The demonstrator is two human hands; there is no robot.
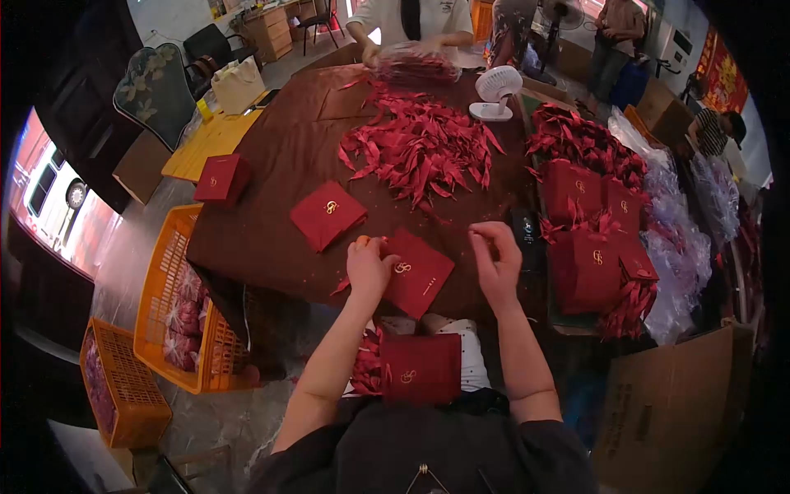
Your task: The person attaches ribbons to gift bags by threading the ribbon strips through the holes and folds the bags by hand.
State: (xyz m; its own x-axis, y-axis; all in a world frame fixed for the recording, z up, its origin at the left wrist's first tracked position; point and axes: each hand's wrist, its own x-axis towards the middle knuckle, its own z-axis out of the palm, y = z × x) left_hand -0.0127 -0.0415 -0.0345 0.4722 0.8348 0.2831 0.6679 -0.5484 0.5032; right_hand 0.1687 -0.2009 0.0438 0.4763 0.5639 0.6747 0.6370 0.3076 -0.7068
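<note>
A flat red paper bag (424,267) with a gold emblem lies tilted at the near table edge. My left hand (368,267) is curled over its left side, with a small orange bit showing at the fingertips; what it grips is unclear. To the right of the bag, my right hand (498,267) is raised with thumb and bent fingers close together; anything between them is too small to make out. Another red bag (327,216) lies just beyond my left hand. On my lap rests a red bag (421,369) beside red ribbons (368,362).
Red ribbons (420,144) are heaped mid-table, near a white fan (496,90). A red box (222,179) stands at the left edge. Bags (592,259) and ribbons are stacked right. Orange crates (169,272) stand left, a carton (671,403) right. Across the table, a person handles clear plastic (411,66).
</note>
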